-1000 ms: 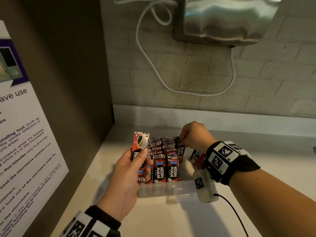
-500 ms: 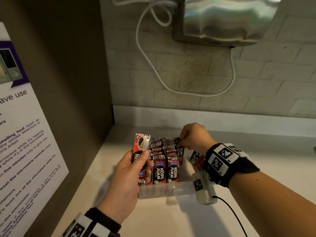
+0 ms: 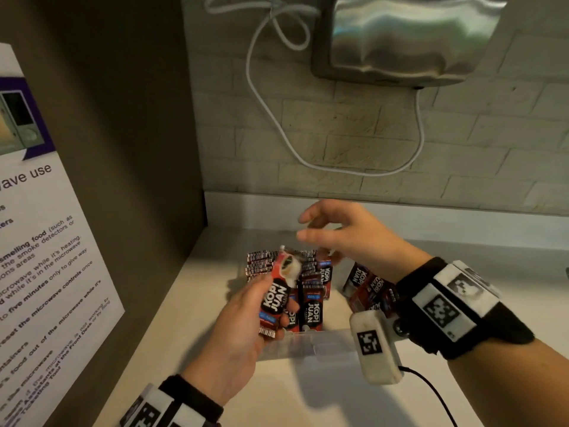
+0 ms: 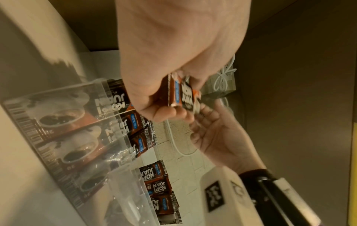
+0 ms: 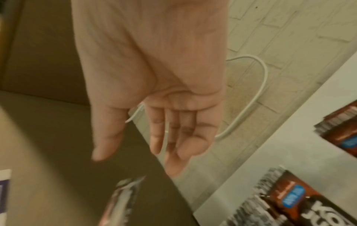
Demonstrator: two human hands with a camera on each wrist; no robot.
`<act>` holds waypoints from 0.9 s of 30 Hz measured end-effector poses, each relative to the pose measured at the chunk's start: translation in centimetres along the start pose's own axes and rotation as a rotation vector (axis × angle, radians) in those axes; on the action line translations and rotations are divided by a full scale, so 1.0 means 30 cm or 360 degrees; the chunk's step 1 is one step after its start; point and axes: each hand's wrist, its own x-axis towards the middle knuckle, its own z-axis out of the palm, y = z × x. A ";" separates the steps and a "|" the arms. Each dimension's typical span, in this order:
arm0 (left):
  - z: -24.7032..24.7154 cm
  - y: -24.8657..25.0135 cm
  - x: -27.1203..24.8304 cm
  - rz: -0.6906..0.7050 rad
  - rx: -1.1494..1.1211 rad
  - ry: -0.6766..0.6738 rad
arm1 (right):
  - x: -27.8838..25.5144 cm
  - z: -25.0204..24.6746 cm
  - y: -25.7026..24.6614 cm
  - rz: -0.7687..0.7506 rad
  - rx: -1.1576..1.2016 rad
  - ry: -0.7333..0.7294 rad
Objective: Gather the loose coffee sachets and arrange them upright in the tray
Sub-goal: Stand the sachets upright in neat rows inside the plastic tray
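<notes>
Red-and-black "KOPI JUAN" coffee sachets [image 3: 314, 303] stand upright in rows in a clear plastic tray [image 3: 308, 343] at the lower centre of the head view. One more sachet [image 3: 275, 298], tilted slightly, is held just left of the rows, above the tray's near left corner. Several loose sachets [image 3: 368, 286] lie in a heap on the worktop [image 3: 308, 396], just right of the tray.

Pale brick wall [image 3: 462, 155] behind white worktop [image 3: 308, 396]; steel wall unit [image 3: 400, 35] above, white cable [image 3: 277, 118] looping below; dim warm light.
</notes>
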 end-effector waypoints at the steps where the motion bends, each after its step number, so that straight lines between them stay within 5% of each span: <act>1: 0.003 -0.004 -0.001 -0.0015 0.0057 -0.0049 | -0.016 0.002 -0.018 -0.0068 -0.0077 -0.0131; 4: -0.001 -0.013 0.003 0.0035 0.0148 -0.0137 | -0.053 0.017 -0.040 -0.0171 -0.0271 -0.0296; 7: -0.021 0.000 0.012 0.0194 0.0117 -0.0067 | -0.090 0.011 -0.002 -0.0069 -0.0159 -0.0206; 11: -0.022 0.013 0.011 0.0338 -0.0123 -0.0030 | -0.156 0.024 0.058 0.0068 -0.0055 -0.0413; 18: 0.025 -0.023 -0.011 0.0287 -0.0075 -0.0120 | -0.190 0.079 0.108 0.0149 -0.0157 -0.0517; 24: 0.024 -0.042 0.009 0.0400 0.0218 -0.0080 | -0.194 0.027 0.000 0.0073 -0.0055 -0.0153; 27: 0.034 -0.055 0.014 0.0333 0.0236 -0.0122 | -0.158 0.020 -0.032 0.0052 -0.0314 -0.0210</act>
